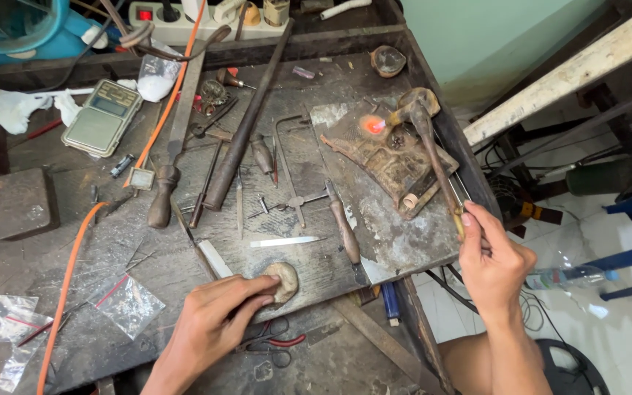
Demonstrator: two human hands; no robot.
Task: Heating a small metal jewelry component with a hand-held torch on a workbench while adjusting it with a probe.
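- Left hand [217,311], nearest, lies flat on the dark scarred wooden surface [148,263], fingertips pressing a small rounded tan lump [284,281].
- Right hand [493,261] pinches the handle end of a long brass blowtorch [433,157].
- Beyond its fingers, the torch tip heats a glowing orange piece [374,126] on a charred soldering block [389,157]: heating looks underway; steady aim matters next.
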